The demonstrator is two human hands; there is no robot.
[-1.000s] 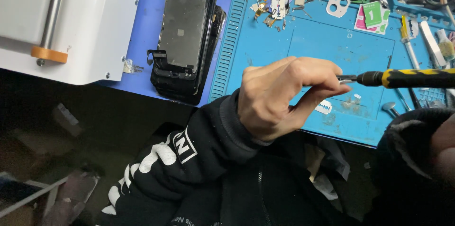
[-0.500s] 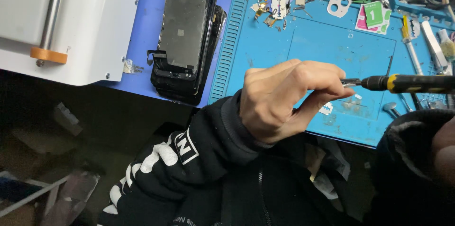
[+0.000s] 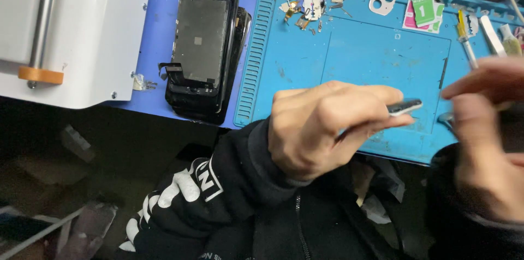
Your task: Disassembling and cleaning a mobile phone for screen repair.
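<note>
My left hand (image 3: 322,129) pinches a small dark part (image 3: 405,106) btwn thumb & fingers, held above the blue mat (image 3: 360,58). Right hand (image 3: 486,129) is blurred beside it; can't tell its grip. Stacked phones (image 3: 203,47) lie left of the mat.

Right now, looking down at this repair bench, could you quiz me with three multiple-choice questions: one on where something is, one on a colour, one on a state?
1. Where does the stack of opened phones lie?
A. left of the blue work mat
B. on the mat's middle
C. in a hand

2. What colour is the ring on the metal rod at far left?
A. green
B. orange
C. pink

3. What is the left hand doing?
A. lying flat and empty
B. pinching a small dark part
C. gripping a phone

A: the phones sit beside the mat's left edge.
B: the ring is orange.
B: the part juts from its fingertips.
</note>
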